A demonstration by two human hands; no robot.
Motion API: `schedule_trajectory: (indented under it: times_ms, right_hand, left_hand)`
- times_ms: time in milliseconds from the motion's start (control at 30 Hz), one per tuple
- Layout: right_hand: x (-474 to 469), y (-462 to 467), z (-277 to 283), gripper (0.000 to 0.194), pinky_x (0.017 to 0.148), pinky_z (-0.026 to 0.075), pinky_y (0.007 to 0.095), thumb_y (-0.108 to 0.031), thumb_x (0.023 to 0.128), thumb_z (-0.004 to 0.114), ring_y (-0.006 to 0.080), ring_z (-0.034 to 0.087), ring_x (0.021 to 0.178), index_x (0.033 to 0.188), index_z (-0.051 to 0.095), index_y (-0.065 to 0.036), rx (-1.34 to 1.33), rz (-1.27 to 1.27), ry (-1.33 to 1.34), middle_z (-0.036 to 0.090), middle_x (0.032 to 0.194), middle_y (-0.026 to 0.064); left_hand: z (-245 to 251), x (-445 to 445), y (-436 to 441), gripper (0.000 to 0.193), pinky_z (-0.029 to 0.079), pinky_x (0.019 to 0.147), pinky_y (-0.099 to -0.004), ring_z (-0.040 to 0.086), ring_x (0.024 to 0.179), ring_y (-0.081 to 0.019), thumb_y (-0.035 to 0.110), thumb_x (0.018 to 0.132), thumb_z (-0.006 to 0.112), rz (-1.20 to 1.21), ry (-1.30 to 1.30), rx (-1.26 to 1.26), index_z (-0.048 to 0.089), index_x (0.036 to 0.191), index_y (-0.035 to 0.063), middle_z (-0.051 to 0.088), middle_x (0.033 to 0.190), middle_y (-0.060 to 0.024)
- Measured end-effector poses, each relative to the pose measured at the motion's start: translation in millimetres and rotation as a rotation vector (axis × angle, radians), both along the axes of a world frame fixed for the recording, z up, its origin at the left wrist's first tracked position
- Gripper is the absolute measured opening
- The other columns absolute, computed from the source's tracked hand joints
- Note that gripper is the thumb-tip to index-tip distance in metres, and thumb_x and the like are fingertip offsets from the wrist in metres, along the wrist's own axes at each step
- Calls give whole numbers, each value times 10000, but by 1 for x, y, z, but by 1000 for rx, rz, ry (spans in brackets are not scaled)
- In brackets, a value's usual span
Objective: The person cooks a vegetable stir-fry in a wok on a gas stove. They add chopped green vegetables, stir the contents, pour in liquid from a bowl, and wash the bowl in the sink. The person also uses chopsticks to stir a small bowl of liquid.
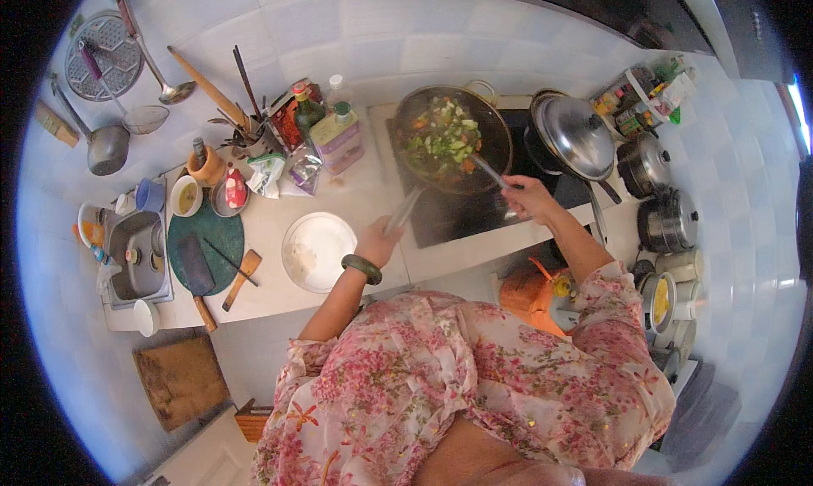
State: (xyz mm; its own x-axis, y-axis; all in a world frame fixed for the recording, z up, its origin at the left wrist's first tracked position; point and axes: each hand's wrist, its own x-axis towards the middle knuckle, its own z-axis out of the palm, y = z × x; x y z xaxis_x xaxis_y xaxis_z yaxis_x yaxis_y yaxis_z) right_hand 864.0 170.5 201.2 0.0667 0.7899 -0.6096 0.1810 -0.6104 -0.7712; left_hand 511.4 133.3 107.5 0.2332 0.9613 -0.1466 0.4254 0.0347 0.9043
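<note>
My left hand (379, 239), with a dark green bangle (362, 269) at the wrist, is closed around the long handle (404, 211) of a wok. The wok (502, 137) sits at the back of a black cooktop (444, 219). Inside it are chopped vegetables (444, 130), mostly green and pale with some orange pieces. In my right hand (528, 198) is the metal handle of a cooking utensil (489, 170). The far end of that utensil reaches into the vegetables, so its head is hidden.
Left of my left hand lies a metal plate (302, 235). Beyond it, a cleaver (194, 264) rests on a round green cutting board (232, 232). A lidded pan (571, 137) stands right of the wok, near several pots (667, 219). Bottles (308, 114) line the back wall.
</note>
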Motion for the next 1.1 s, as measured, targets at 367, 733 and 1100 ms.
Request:
schedule_trajectory:
  times_ms: [367,733,1100]
  right_hand:
    - [1,-6,80,437,589,491,348,-146,805,646,221,609,576,1225,535,-98,299,378,-835,639,765,132]
    - [34,37,73,391,719,488,476,-64,789,552,400,609,803,1178,542,-96,534,718,-1414,621,851,228]
    - [66,73,83,353,346,317,208,-159,805,677,73,465,459,1138,564,-126,-539,553,-244,527,614,11]
  left_hand:
    - [-5,0,1,311,453,554,-294,532,573,-126,292,864,602,-14,10,79,586,1006,16,559,652,-47]
    - [-7,0,3,293,448,558,-295,530,574,-129,276,860,602,-11,3,94,580,976,8,557,655,-49]
    - [-4,1,2,279,440,550,-290,511,568,-127,267,868,595,-5,14,67,582,975,10,545,641,-51]
